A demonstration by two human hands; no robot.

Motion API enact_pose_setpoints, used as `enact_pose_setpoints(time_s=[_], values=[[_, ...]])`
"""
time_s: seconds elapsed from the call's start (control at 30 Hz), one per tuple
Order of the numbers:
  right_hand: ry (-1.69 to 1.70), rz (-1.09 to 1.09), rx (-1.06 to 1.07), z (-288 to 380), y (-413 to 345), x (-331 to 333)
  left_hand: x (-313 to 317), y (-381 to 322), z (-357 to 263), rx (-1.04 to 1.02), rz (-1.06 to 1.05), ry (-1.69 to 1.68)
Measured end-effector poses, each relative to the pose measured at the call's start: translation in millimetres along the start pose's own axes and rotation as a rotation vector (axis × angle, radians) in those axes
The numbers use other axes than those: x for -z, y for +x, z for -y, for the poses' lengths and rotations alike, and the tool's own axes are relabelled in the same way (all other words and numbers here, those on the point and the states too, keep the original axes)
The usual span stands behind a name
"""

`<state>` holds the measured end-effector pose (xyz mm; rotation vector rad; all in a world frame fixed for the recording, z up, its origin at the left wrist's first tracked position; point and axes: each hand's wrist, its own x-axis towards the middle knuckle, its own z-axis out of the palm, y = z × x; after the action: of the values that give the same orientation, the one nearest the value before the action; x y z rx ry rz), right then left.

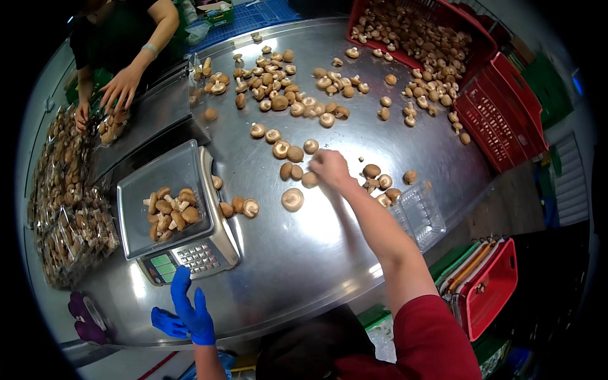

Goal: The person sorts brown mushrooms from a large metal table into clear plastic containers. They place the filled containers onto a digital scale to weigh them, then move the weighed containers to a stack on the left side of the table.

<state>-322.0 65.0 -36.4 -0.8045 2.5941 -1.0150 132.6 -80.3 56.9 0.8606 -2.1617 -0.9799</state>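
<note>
My left hand [190, 308], in a blue glove, hangs with fingers apart in front of a digital scale [190, 261] and holds nothing. On the scale's clear tray lies a heap of shiitake mushrooms [173, 216]. My bare right hand [331, 167] is over the middle of the steel table [285, 256], fingers curled down beside a few loose mushrooms [295, 154]; whether it grips one is hidden. A large mushroom [292, 199] lies cap down nearer to me. Right of my forearm are more mushrooms [372, 171] and a clear plastic tray [422, 213].
A tipped red crate [484, 42] spills mushrooms at the back right, next to another red crate [503, 114]. Wrapped mushroom packs [66, 190] are stacked at the left. Across a steel wrapping station [152, 109], a co-worker's hands [118, 88] are at a pack.
</note>
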Motion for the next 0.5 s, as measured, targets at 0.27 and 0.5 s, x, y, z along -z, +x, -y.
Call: enact_pose_setpoints(time_s=[0.27, 0.5], values=[[-0.502, -0.126, -0.025, -75, -15, 75, -21, -48, 7, 0.146, -0.083, -0.160], [0.222, -0.067, -0.131, -61, -30, 99, -67, -22, -50, -0.006, 0.141, -0.047]])
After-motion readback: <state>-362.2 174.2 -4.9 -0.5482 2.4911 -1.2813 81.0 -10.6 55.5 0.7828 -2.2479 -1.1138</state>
